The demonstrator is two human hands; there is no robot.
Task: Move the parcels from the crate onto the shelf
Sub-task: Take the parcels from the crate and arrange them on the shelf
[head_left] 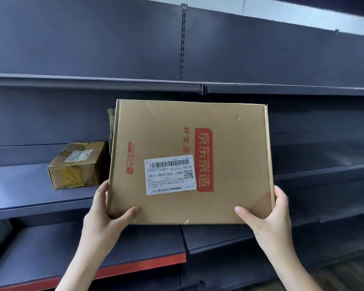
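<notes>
Left hand (105, 208), right hand (269, 213), gripping parcel (189, 143) edges

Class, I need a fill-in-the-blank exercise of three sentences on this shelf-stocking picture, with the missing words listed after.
1. The large flat brown cardboard box is held by ____ hands, the left hand and the right hand.
2. The white shipping label sits beside a ____ printed block.
3. The small taped cardboard parcel rests on the dark shelf, to the ____ of the large box.

Missing words: two; red; left
</notes>
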